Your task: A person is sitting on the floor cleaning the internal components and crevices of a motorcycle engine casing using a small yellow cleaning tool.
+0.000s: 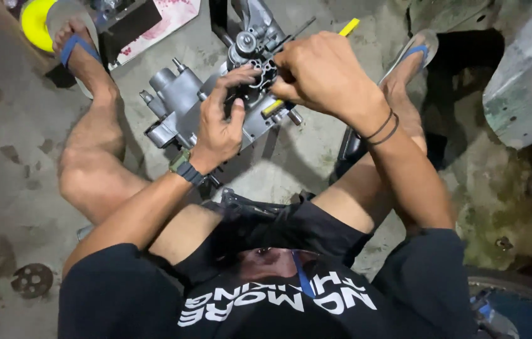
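Note:
A grey metal engine casing (175, 103) rests on the concrete floor between my legs. My left hand (221, 122) grips its dark middle part, fingers curled over the edge. My right hand (319, 70) is closed around a screwdriver with a yellow-and-black handle (273, 108) that passes under the hand, its yellow end (349, 27) showing beyond the knuckles. The tool's tip is hidden among the round gear parts (245, 44) at the casing's top.
My feet in blue-strapped sandals sit at the upper left (72, 44) and upper right (418, 51). A yellow disc (35, 24) lies at the top left, a dark toothed sprocket (32, 280) at the bottom left, and a grey metal panel (526, 81) at the right.

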